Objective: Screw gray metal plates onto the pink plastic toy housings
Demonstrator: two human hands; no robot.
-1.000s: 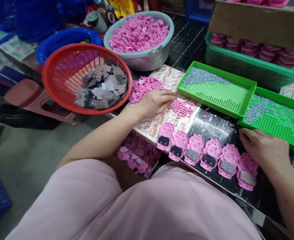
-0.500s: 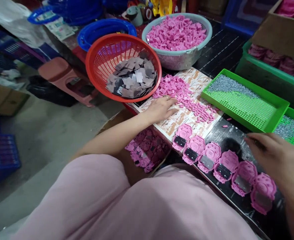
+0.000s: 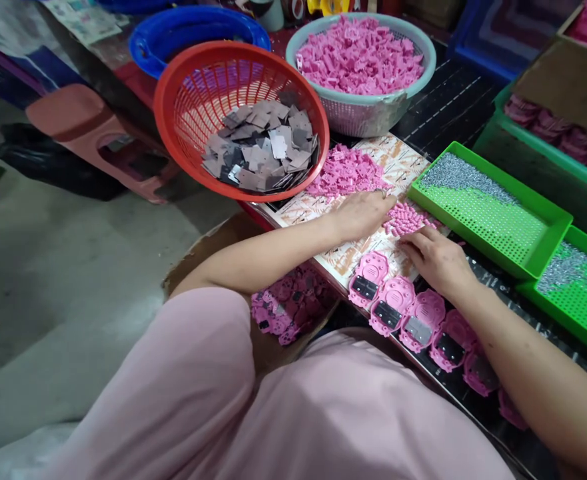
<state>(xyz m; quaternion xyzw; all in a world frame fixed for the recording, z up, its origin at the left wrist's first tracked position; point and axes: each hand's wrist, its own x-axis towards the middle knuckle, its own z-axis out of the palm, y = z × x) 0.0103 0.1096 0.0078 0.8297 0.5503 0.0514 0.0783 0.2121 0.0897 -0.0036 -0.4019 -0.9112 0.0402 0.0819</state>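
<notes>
My left hand (image 3: 366, 215) lies over the patterned board with its fingers stretched onto a pile of small pink pegs (image 3: 407, 219). My right hand (image 3: 440, 259) is just in front of that pile, its fingers bent and drawn together; whatever they hold is hidden. Along the table's front edge runs a row of pink plastic casings, the nearest to my hands being this casing (image 3: 372, 269) with a black plate on it. My right forearm covers part of the row's far end. Behind my left hand is a heap of pink plastic parts (image 3: 347, 170).
A red basket (image 3: 166, 123) of grey plates overhangs the table's left edge. Behind stands a pale basket (image 3: 360, 115) of pink parts. Green trays (image 3: 503, 230) with small metal pieces lie at right, beside a green bin (image 3: 538, 167). Below, a cardboard box (image 3: 198, 257) holds pink parts.
My right hand has moved left from beside the green trays to the pink pegs. My left hand has slid right onto the pegs. The view has shifted slightly.
</notes>
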